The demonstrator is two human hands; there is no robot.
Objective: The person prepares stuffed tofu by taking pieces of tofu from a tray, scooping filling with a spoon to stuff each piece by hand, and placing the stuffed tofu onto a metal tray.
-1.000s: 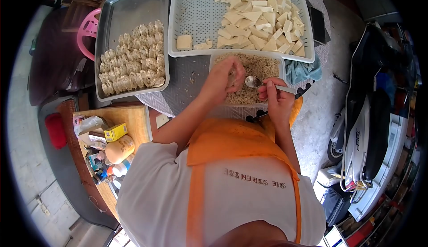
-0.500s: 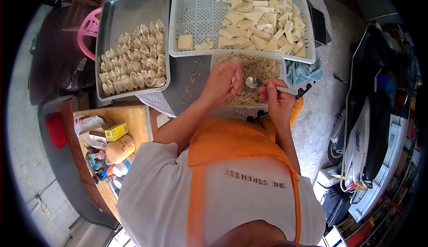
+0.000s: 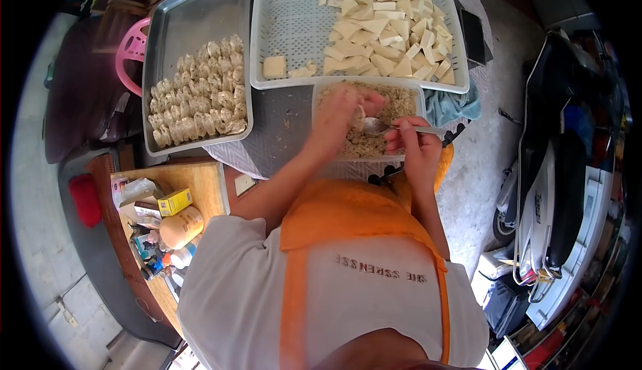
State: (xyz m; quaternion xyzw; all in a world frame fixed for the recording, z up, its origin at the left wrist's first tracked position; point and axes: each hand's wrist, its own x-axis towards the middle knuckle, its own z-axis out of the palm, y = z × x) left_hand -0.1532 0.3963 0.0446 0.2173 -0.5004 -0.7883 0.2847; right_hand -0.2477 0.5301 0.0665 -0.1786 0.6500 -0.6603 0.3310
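Over the plastic tub (image 3: 422,106) of crumbly brown filling (image 3: 394,96), my left hand (image 3: 340,114) curls around a pale piece (image 3: 359,118), only partly visible between its fingers. My right hand (image 3: 416,144) grips the handle of a metal spoon (image 3: 376,127), whose bowl touches or nearly touches the pale piece. Behind the tub, a white perforated tray (image 3: 287,29) bears a heap of pale wedge-cut pieces (image 3: 388,29). To the left, rows of filled pieces (image 3: 197,96) sit in a metal tray (image 3: 200,19).
A pink chair (image 3: 132,48) stands beyond the metal tray. A blue cloth (image 3: 453,104) lies right of the tub, below a dark flat object (image 3: 472,36). A wooden table (image 3: 210,186) at left holds a yellow box (image 3: 174,201) and bottles.
My left hand's fingers have spread forward over the tub, and the pale piece shows more. The spoon has shifted slightly left, up to that piece. The camera view has tilted a little.
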